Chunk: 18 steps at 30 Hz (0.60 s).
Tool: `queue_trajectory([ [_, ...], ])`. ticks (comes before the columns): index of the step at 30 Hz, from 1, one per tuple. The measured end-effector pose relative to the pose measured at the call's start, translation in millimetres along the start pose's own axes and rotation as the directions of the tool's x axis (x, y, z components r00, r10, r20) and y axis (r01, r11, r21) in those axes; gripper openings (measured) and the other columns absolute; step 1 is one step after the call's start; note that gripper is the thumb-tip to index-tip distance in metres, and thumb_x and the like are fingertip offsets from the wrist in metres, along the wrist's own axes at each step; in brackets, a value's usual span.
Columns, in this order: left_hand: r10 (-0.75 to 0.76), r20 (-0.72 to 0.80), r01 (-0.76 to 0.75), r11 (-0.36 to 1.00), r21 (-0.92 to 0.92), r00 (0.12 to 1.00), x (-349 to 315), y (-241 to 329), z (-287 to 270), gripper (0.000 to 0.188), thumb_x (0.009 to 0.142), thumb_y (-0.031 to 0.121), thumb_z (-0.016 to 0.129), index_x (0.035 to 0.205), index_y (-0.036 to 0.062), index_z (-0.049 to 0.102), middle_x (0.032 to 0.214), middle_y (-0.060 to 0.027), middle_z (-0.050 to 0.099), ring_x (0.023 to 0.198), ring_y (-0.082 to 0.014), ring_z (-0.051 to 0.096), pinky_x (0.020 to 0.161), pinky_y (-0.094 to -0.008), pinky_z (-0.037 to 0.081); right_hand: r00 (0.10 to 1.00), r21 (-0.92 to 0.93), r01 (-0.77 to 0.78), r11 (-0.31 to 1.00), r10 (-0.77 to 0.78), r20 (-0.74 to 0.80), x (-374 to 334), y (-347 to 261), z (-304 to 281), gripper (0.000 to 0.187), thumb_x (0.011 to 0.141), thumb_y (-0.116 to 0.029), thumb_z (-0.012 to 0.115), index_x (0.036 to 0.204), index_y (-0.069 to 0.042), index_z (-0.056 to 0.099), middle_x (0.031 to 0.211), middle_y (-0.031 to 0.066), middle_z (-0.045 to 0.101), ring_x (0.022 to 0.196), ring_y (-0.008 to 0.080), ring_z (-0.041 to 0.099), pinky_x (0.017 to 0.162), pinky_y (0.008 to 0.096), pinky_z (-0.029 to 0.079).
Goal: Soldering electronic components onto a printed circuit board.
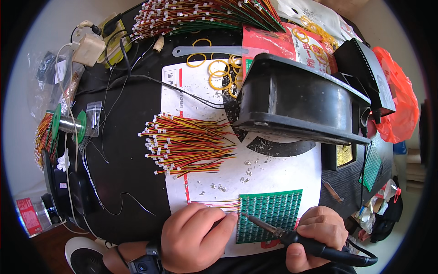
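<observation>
1. Where the view's 5 o'clock falls, approx., the green PCB panel [278, 205] lies flat on a white sheet [283, 176] on the black bench [130, 173]; clock dirs below are from this panel.
2. Soldering iron [292, 238]: metal tip at 9 o'clock on the panel, just beside the L fingertips; can't tell if it touches a joint.
3. R hand [329, 228], approx. 4 o'clock: wrapped round the iron's black handle, pen-style.
4. L hand [196, 233], 8-9 o'clock: fingers drawn together, tips at the panel's near-L edge; can't tell if they pinch a wire.
5. Thin wires [214, 202] w/ a small white connector run along above the L hand to the panel's edge, 9-10 o'clock.
6. Wire bundle [191, 146], 10-11 o'clock: red/yellow/black leads, white plugs mostly to the L.
7. Black housing [299, 102], approx. 12-1 o'clock, big, w/ metal bits scattered nearby on the sheet.
8. Yellow rubber bands [196, 60], 11 o'clock; solder spool [69, 123], green flanges, 10 o'clock.
9. 2nd green panel [373, 162], 2 o'clock; red plastic bag [404, 98], 1-2 o'clock, further out.
</observation>
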<state>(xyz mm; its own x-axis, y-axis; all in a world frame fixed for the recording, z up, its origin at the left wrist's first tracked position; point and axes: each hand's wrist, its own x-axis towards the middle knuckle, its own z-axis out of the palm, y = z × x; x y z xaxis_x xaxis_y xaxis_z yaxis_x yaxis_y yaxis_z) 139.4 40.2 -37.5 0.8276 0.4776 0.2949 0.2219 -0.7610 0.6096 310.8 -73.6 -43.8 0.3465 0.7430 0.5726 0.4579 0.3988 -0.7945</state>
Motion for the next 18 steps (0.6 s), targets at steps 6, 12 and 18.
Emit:
queue_trajectory([
  [6, -0.02, -0.012, 0.02, 1.0, -0.013, 1.0, -0.2, -0.7, 1.2, 0.028, 0.064, -0.007, 0.075, 0.091, -0.0019, 0.075, 0.078, -0.0085, 0.062, 0.059, -0.0246, 0.059, 0.052, -0.0338, 0.048, 0.998, -0.037, -0.033, 0.999, 0.035, 0.059, -0.1, -2.5, -1.6, 0.021, 0.085, -0.004, 0.073, 0.093, 0.008, 0.059, 0.062, 0.0122, 0.058, 0.047, 0.0208, 0.053, 0.046, 0.0319, 0.042],
  [12, -0.033, -0.012, 0.032, 0.999, -0.019, 0.999, -0.3, -0.5, 0.4, 0.028, 0.064, -0.007, 0.075, 0.092, -0.0016, 0.075, 0.078, -0.0083, 0.062, 0.059, -0.0247, 0.059, 0.053, -0.0337, 0.049, 0.994, -0.053, -0.066, 0.996, 0.071, 0.08, 0.2, -5.1, -2.7, 0.02, 0.086, -0.006, 0.073, 0.093, 0.007, 0.059, 0.063, 0.0116, 0.059, 0.049, 0.0209, 0.055, 0.048, 0.0315, 0.043],
  [18, -0.04, -0.022, 0.04, 0.999, -0.035, 0.999, -6.3, -4.7, 2.1, 0.028, 0.064, -0.008, 0.075, 0.091, -0.0018, 0.075, 0.079, -0.0088, 0.063, 0.06, -0.025, 0.06, 0.054, -0.0338, 0.049, 0.994, -0.047, -0.069, 0.996, 0.073, 0.082, 0.7, -5.3, -2.6, 0.02, 0.086, -0.006, 0.073, 0.093, 0.007, 0.06, 0.063, 0.0119, 0.059, 0.049, 0.0208, 0.054, 0.048, 0.0315, 0.043],
])
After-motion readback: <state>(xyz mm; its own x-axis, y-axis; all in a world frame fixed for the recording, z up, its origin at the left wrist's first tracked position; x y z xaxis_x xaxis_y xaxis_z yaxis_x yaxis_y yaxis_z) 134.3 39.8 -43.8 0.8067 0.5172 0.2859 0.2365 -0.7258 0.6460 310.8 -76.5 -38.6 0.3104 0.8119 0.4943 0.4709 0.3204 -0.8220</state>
